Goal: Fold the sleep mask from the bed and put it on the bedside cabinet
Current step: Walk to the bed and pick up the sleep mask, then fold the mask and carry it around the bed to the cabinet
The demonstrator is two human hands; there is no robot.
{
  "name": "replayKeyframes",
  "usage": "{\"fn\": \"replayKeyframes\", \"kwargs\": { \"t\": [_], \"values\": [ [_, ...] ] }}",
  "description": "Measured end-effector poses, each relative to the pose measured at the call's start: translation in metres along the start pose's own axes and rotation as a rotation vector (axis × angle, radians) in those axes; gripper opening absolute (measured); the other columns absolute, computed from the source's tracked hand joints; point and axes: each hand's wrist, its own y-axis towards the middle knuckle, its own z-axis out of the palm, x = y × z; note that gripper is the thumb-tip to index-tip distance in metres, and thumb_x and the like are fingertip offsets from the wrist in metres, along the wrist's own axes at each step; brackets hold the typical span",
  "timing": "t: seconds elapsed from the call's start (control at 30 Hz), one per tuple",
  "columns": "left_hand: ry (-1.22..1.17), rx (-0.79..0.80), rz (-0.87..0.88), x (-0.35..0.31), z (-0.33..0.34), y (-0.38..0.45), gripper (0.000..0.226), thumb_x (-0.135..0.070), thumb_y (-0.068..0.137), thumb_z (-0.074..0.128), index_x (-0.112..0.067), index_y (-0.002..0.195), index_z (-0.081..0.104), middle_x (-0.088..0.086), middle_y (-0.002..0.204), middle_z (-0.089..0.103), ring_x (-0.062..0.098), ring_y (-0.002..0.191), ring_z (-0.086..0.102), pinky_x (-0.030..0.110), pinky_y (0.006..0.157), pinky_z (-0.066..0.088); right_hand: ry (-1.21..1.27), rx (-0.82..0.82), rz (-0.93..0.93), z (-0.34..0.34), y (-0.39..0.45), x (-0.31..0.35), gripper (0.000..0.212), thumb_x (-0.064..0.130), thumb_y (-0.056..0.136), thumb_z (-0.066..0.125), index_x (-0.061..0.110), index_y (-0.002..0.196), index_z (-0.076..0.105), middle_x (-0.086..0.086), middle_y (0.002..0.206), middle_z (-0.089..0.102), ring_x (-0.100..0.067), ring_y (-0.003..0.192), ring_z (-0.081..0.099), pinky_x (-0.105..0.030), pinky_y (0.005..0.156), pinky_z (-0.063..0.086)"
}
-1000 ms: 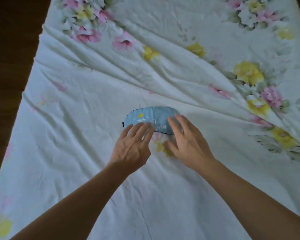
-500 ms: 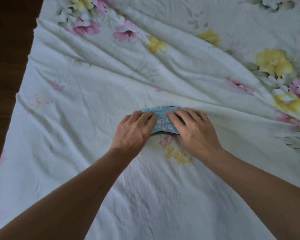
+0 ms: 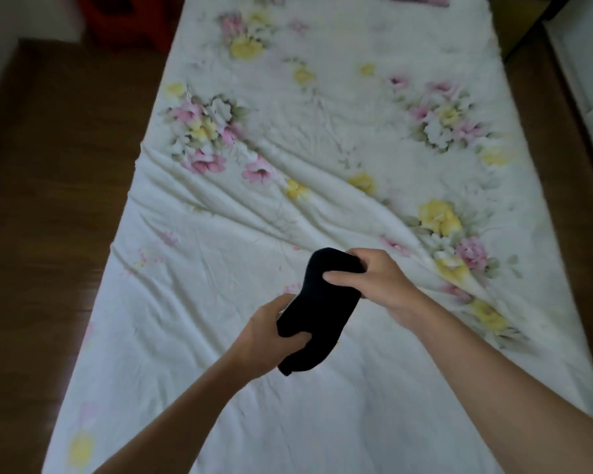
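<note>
Sleep mask [image 3: 317, 309], its black side showing, is held clear above the flowered bedsheet [image 3: 220, 388], gripped at its upper end by the right hand [image 3: 374, 282] and at its lower end by the left hand [image 3: 271, 336], both closed on it. Folding appears in hand: the ends must next be brought together. No bedside cabinet can be identified.

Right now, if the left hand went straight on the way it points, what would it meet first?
The left hand points up and right along the mask it grips. Straight on, it would likely meet the right hand holding the mask's far end, though depth is hard to judge.
</note>
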Motion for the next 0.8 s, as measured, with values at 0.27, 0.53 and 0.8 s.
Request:
{"fn": "replayKeyframes", "kwargs": {
  "t": [0.27,0.53,0.8],
  "values": [
    [-0.466,-0.069,-0.049,-0.143,-0.007,-0.128,0.036,-0.028,0.074,0.082,-0.018,0.107,0.073,0.011,0.100,0.079,0.028,0.089,0.077,0.046,0.072,0.062,0.473,0.094,0.040,-0.013,-0.141,0.120,0.035,0.031,0.079,0.079,0.022,0.113,0.075,-0.004,0.109,0.079,-0.021,0.099,0.076,-0.038,0.079,0.061],
    [-0.321,-0.116,0.085,-0.210,-0.019,-0.206,0.018,-0.018,0.088,0.074,-0.018,0.106,0.074,0.003,0.095,0.081,0.018,0.086,0.077,0.027,0.064,0.061,0.280,-0.052,-0.271,-0.017,-0.223,0.192,0.012,0.012,0.079,0.081,0.016,0.090,0.079,-0.008,0.095,0.081,-0.023,0.090,0.077,-0.048,0.088,0.061],
    [-0.667,-0.101,0.001,-0.232,-0.024,-0.228,0.015,-0.010,0.092,0.066,-0.003,0.102,0.076,0.012,0.097,0.081,0.021,0.089,0.078,0.026,0.067,0.060,-0.100,-0.244,-0.888,-0.008,-0.272,0.211,0.036,-0.003,0.081,0.071,0.029,0.093,0.080,0.020,0.091,0.077,-0.006,0.092,0.073,-0.022,0.081,0.055]
  ]
}}
